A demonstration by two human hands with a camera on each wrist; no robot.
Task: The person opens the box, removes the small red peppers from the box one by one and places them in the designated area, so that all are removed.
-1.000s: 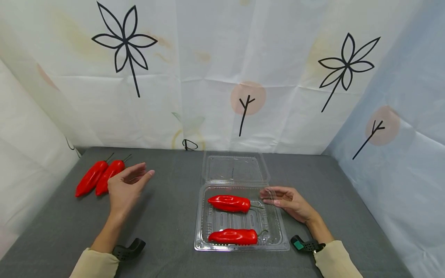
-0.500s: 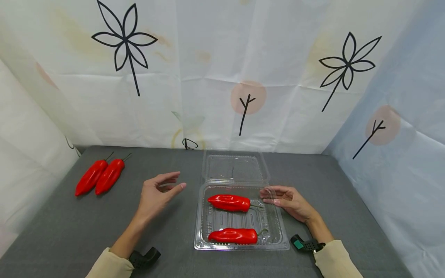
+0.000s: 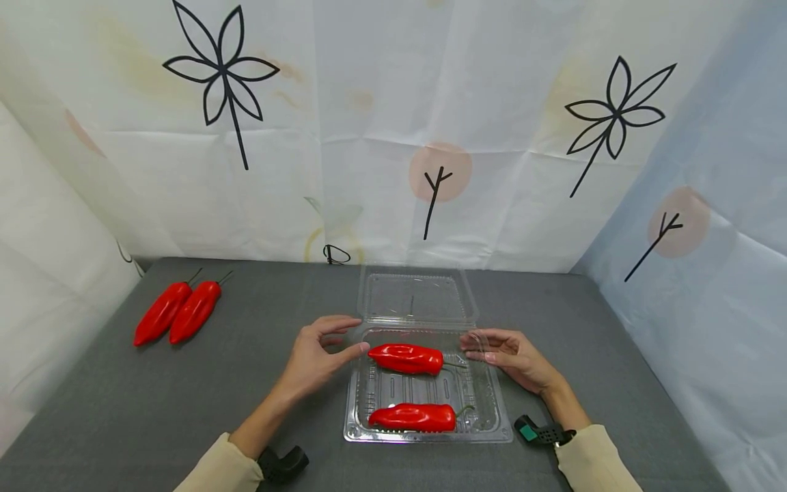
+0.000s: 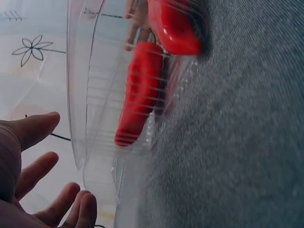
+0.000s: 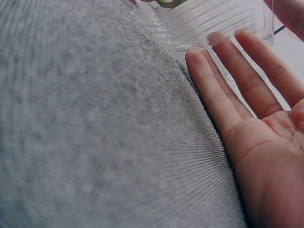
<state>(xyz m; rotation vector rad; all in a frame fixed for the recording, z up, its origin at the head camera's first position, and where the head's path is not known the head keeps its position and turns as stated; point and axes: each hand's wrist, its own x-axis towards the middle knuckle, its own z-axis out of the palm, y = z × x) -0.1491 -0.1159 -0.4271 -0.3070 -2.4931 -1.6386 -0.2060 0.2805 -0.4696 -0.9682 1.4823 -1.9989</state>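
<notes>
1. A far pepper (image 3: 406, 359) and a near pepper (image 3: 418, 417) are contained in the clear container (image 3: 430, 438), its lid (image 3: 418, 297) folded back.
2. The left hand (image 3: 316, 359) is held at the container's left rim, thumb and fingers parted.
3. The container's right wall is touched by the extended fingers of the right hand (image 3: 513, 359).
4. Two more peppers (image 3: 195, 312) are laid side by side on the gray surface (image 3: 154, 403), at far left.

From here I see smooth, glossy peppers (image 3: 412, 418), a shiny, ribbed box (image 3: 430, 437) of clear plastic, a matt, cloth-textured table (image 3: 203, 396) and a creased cloth backdrop (image 3: 369, 102).
</notes>
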